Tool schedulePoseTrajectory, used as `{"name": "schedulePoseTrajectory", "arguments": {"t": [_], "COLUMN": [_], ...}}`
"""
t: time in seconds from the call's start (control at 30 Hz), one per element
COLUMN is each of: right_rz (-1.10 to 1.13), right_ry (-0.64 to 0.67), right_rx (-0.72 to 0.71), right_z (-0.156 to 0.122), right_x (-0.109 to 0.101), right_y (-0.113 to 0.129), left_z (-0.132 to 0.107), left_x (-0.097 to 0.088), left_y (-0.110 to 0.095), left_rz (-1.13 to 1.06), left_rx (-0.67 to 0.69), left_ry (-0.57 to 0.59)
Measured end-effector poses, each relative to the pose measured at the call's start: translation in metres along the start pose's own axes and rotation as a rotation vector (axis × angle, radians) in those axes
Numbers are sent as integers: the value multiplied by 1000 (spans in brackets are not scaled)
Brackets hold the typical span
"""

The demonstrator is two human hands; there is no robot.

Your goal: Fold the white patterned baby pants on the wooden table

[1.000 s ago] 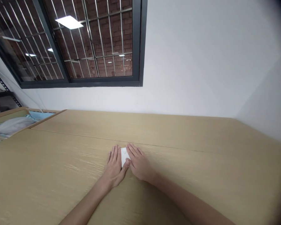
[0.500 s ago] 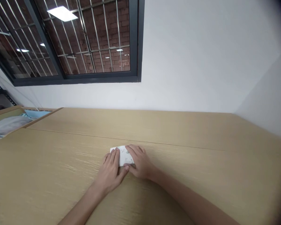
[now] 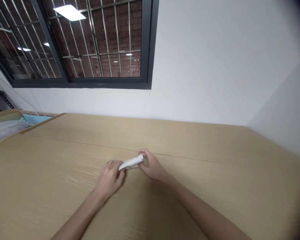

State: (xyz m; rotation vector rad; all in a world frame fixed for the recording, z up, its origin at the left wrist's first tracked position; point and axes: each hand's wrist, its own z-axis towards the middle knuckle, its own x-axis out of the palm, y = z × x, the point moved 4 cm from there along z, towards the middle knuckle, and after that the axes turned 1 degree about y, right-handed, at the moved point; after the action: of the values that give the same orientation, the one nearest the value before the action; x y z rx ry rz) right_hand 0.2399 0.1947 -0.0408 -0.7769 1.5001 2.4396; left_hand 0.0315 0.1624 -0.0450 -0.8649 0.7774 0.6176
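Observation:
A small white folded piece [image 3: 131,162], soft-looking with a rounded upper edge, is held between my two hands above the wood-toned surface [image 3: 72,163]. Whether it is cloth or a tissue pack I cannot tell. My left hand [image 3: 110,177] grips its left end, with the thumb below and the fingers curled over. At the right end, my right hand [image 3: 151,165] pinches it between thumb and fingers. The piece is tipped up, its edge turned toward me, and its right end sits higher than its left. Part of each end is hidden by my fingers.
A thin seam [image 3: 97,144] crosses the surface beyond my hands. At the far left, an open wood-edged compartment [image 3: 40,125] holds pale and blue fabric [image 3: 8,129]. Behind rise a white wall [image 3: 202,66] and a dark-framed, barred window [image 3: 107,82].
The white piece lay flat under my hands, its printed face up. Now it is tipped onto its edge and gripped at both ends, and my left hand has shifted slightly left.

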Motion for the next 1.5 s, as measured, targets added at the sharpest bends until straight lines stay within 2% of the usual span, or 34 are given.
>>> {"name": "schedulePoseTrajectory", "arguments": {"t": [0.07, 0.13, 0.2, 0.27, 0.53, 0.6, 0.67, 0.73, 0.8, 0.9, 0.97, 1.03, 1.13, 1.27, 1.33, 1.5], "right_rz": [185, 315, 356, 326, 52, -11, -107, -203, -263, -262, -224, -186, -176, -305, -391, -520], "right_ry": [23, 48, 41, 23, -69, -78, -68, 11, 172, 449, 562, 626, 660, 577, 546, 499], "right_rx": [94, 194, 277, 325, 348, 324, 253, 138, 10, -168, -252, -292, -281, -277, -287, -293], "right_z": [2, 2, 1, 0, -2, -1, 1, 1, -3, -16, -27, -36, -46, -47, -44, -27], "right_x": [-5, -8, -12, -14, -7, -9, -15, -21, -22, -15, -6, 6, 21, 26, 23, 6], "right_y": [4, 7, 8, 5, -23, -20, -5, 18, 45, 81, 97, 103, 94, 66, 51, 17], "left_z": [-2, -6, -12, -18, -28, -27, -27, -30, -37, -51, -58, -61, -60, -58, -59, -64], "left_x": [-3, -1, 7, 15, 26, 25, 20, 18, 20, 34, 44, 53, 58, 62, 63, 64], "left_y": [-8, -15, -21, -27, -30, -31, -35, -45, -57, -75, -82, -85, -86, -86, -84, -78], "left_rz": [-147, -445, -740, -835, -289, -101, 77, 142, 104, 36, -14, -77, -85, 36, 53, 53], "left_rx": [-93, -240, -358, -384, -303, -261, -164, -31, 112, 282, 325, 319, 276, 281, 306, 380], "left_ry": [17, 41, 82, 136, 295, 280, 196, 109, 93, 166, 228, 285, 373, 488, 479, 343]}}
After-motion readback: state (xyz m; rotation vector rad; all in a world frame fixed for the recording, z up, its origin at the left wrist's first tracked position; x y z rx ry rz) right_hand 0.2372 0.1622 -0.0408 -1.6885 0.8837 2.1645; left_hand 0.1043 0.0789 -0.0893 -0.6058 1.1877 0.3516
